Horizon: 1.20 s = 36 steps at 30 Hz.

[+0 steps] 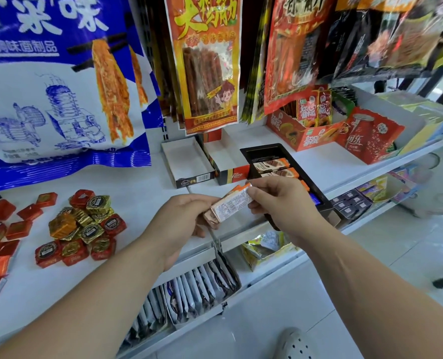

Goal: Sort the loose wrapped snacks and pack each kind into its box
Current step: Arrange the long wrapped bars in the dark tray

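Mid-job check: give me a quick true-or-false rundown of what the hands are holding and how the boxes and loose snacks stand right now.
1. The left hand and right hand hold one wrapped bar between them. True.
2. The black box is empty. False: orange-wrapped bars already lie in it.
3. The two white-lined boxes left of the black box are packed full. False: nothing shows inside either one.
4. Square foil-wrapped snacks lie loose on the shelf, left of the hands. True.
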{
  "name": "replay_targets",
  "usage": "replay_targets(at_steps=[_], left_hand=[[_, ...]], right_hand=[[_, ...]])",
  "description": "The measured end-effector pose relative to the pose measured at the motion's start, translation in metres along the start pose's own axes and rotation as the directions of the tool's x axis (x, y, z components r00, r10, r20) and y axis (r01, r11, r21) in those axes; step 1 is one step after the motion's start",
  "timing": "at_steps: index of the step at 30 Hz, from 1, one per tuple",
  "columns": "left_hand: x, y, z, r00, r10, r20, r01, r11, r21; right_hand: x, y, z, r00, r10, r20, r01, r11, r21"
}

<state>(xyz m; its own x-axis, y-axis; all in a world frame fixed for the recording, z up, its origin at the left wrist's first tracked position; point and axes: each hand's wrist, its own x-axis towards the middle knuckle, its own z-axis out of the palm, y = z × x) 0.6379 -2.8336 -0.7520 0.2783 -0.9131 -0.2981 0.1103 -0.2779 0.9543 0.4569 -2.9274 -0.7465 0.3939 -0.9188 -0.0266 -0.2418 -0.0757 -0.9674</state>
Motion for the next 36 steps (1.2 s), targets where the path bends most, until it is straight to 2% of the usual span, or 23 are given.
replay_targets(at_steps=[4, 7, 13, 18, 24, 29, 32, 36], left_hand=[[-0.002, 0.001, 0.007, 0.998, 0.005, 0.056, -0.004, 1.0, -0.021], [-0.001, -0.001, 0.006, 0.999, 0.022, 0.043, -0.023, 1.0, 0.017], [0.004, -0.005, 0.002, 0.996, 0.079, -0.033, -0.076, 0.994, 0.083], [0.002, -0.004, 0.005, 0.99, 0.133, -0.044, -0.127, 0.985, 0.119], [0.003, -0.004, 0.008, 0.996, 0.076, -0.056, -0.075, 0.997, 0.009], [0.006, -0.003, 0.005, 0.995, 0.035, -0.091, -0.043, 0.995, -0.091], [0.008, -0.002, 0.002, 0.992, 0.051, -0.118, -0.062, 0.994, -0.09], [0.01, -0.002, -0.001, 0.973, 0.075, -0.22, -0.094, 0.993, -0.073]], right_hand=[[0.003, 0.001, -0.001, 1.0, 0.006, -0.007, -0.006, 1.0, -0.004], [0.003, 0.0, -0.003, 1.0, 0.031, 0.001, -0.031, 0.999, 0.032], [0.002, -0.002, -0.002, 0.988, 0.125, 0.094, -0.142, 0.971, 0.194], [0.004, -0.003, -0.001, 0.988, 0.139, 0.061, -0.152, 0.933, 0.326], [0.004, 0.0, -0.001, 0.998, 0.068, 0.006, -0.067, 0.953, 0.295], [0.004, -0.001, -0.001, 0.998, 0.057, -0.002, -0.054, 0.962, 0.267], [0.004, -0.001, 0.0, 0.999, 0.031, -0.03, -0.024, 0.974, 0.225], [0.006, -0.001, -0.001, 0.999, 0.012, -0.049, -0.002, 0.979, 0.203]])
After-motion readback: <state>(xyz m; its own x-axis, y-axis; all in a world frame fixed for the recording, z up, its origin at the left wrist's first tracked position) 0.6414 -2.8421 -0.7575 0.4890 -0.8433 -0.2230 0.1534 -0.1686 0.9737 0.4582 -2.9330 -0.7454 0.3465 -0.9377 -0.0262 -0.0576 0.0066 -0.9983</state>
